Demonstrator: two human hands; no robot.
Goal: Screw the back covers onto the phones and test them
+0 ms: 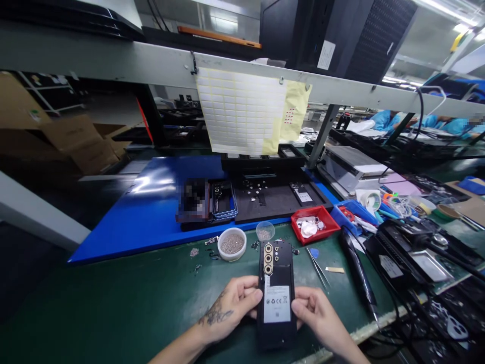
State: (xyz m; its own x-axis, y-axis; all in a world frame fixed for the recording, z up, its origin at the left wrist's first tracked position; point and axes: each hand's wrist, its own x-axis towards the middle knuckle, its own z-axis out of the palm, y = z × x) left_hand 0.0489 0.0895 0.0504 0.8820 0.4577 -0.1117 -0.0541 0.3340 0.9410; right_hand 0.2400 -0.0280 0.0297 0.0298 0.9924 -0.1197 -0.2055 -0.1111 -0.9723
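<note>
Between both hands is a black phone [276, 303] without its back cover, its labelled battery and the gold-ringed camera block facing me. My left hand [237, 306] grips its left edge, thumb on the front side. On the opposite edge my right hand [312, 311] is closed, thumb against the frame. Just beyond the phone stand a white tub [232, 244] of tiny screws and a small clear dish [265, 232]. Tweezers [318, 268] lie on the green bench right of the phone, with a blue pick [314, 253] near their tips.
A red bin [315, 225] and a blue bin [352, 217] sit at right, beside a dark electric screwdriver [358, 273]. Behind, a black tray [273, 197] with another opened phone [301, 193] rests on a blue mat [129, 212]. Label sheets [242, 111] hang from the shelf.
</note>
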